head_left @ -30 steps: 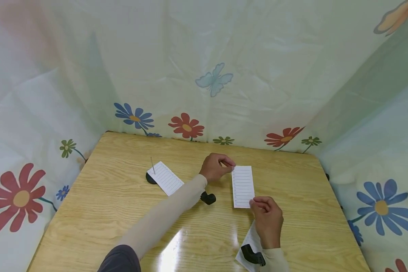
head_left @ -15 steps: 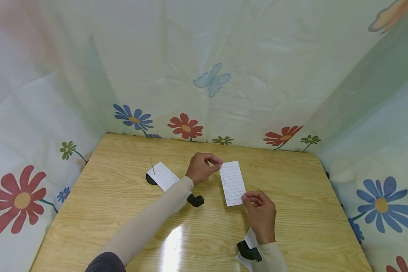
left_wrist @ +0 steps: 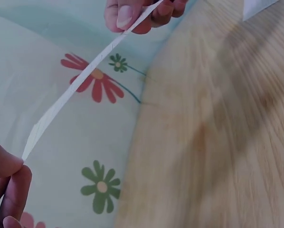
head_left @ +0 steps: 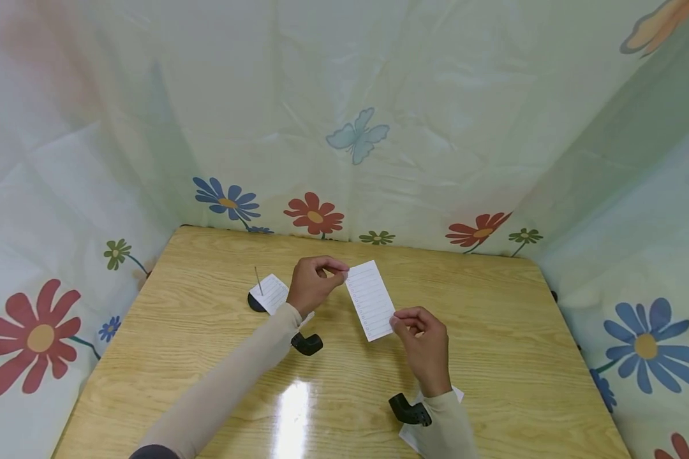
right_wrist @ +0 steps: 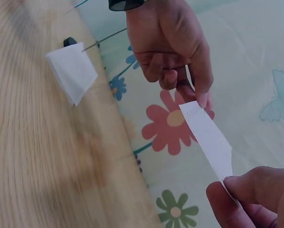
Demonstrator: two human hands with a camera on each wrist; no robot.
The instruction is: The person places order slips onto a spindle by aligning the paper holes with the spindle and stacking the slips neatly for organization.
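Observation:
A lined paper slip (head_left: 370,301) is stretched between both hands above the table. The left hand (head_left: 317,284) pinches its upper left corner between thumb and fingers, while the right hand (head_left: 425,344) pinches its lower right corner. Seen nearly edge-on in the left wrist view, the slip (left_wrist: 80,83) bends slightly. To the left stands a spike with a black base (head_left: 256,302), its thin rod (head_left: 258,280) passing up through several lined slips (head_left: 272,292). The left forearm partly covers those spiked slips. More white paper (head_left: 410,435) lies under the right wrist, mostly hidden by it.
The wooden table (head_left: 522,357) reaches back to a flower-printed curtain (head_left: 436,127), which also hangs along both sides. A black strap device sits on each wrist, the left one (head_left: 307,344) close to the tabletop in view.
Both hands have carried the slip leftward toward the spike, and the slip has tilted, its top leaning left. The left forearm now covers more of the spiked slips.

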